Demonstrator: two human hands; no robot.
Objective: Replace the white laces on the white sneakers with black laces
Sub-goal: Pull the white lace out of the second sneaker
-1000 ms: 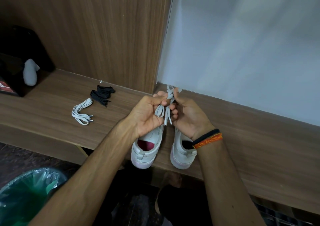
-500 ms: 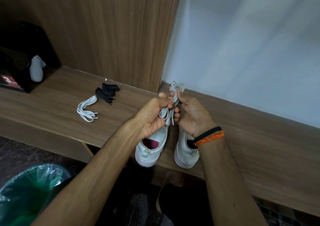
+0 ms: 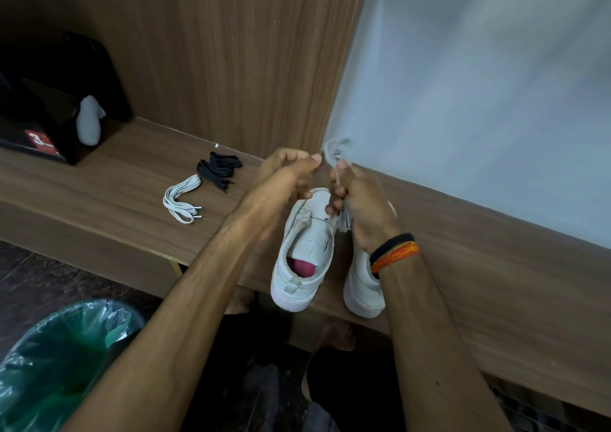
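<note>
Two white sneakers stand heel-toward-me on the wooden shelf (image 3: 496, 266): the left sneaker (image 3: 304, 253), with no lace in its eyelets and a red insole, and the right sneaker (image 3: 363, 286), partly hidden by my wrist. My right hand (image 3: 357, 200) grips a bunched white lace (image 3: 335, 150), a loop sticking out above the fist and ends hanging below. My left hand (image 3: 287, 173) is beside it with curled fingers; blur hides whether it touches the lace. A loose white lace (image 3: 182, 197) and a bundle of black laces (image 3: 218, 167) lie on the shelf to the left.
A dark box (image 3: 43, 114) with a red label and a grey object (image 3: 88, 121) sit at the shelf's far left. A bin lined with green plastic (image 3: 56, 359) stands on the floor at lower left. A wooden panel and a pale wall close the back.
My hands have drawn slightly apart and risen; the lace that both held is now bunched in the right hand. The left sneaker's laceless top is now uncovered.
</note>
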